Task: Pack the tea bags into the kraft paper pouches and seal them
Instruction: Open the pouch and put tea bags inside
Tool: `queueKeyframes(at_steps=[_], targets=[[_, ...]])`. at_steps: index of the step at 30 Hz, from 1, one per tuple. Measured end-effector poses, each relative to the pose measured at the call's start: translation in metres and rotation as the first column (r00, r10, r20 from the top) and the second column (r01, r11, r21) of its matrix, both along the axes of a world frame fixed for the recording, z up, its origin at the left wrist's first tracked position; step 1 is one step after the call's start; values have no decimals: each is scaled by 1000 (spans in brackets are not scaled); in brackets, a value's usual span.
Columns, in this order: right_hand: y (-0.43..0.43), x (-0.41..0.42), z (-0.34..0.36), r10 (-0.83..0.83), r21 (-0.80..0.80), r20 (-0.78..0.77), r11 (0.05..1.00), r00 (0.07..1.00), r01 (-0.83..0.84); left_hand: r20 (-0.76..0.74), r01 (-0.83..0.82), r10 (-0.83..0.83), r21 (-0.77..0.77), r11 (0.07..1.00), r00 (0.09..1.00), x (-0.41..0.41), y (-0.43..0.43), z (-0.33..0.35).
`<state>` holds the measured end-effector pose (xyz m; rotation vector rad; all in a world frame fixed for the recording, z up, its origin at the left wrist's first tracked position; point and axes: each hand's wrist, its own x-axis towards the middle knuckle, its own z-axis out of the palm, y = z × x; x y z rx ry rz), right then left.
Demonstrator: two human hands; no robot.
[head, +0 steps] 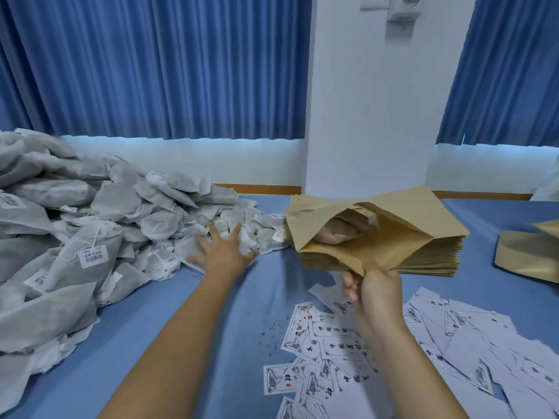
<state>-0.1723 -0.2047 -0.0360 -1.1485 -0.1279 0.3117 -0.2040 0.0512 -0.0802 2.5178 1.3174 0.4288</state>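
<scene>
A big heap of grey-white tea bags [75, 219] covers the left of the blue table. My left hand [225, 252] lies spread, fingers straight, on the heap's right edge. My right hand [373, 290] pinches the near lip of an open kraft paper pouch [390, 237], which gapes toward me above a stack of flat pouches [435, 261]. Inside the open pouch I see at least one tea bag [338, 231].
Printed white label slips [332, 352] lie scattered on the table [169, 337] in front of me and to the right. A filled kraft pouch [532, 255] lies at the far right. A white pillar [369, 116] and blue curtains stand behind the table.
</scene>
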Motion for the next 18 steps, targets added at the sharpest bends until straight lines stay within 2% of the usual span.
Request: queueKeyframes(at_steps=[3,8,14,18], targets=[[-1,1,1,-9,46,-23,999,1000,10,-127,61,-63,-20,998,990,14,13,-16],[-1,6,2,-27,124,-68,992,997,35,-260,111,-88,77,991,961,38,8,-18],[-2,10,-1,-41,118,-88,992,995,51,-193,43,1,221,974,981,39,7,-27],[-2,10,-1,-45,140,-83,989,996,56,-82,60,-44,212,975,996,24,-7,-27]])
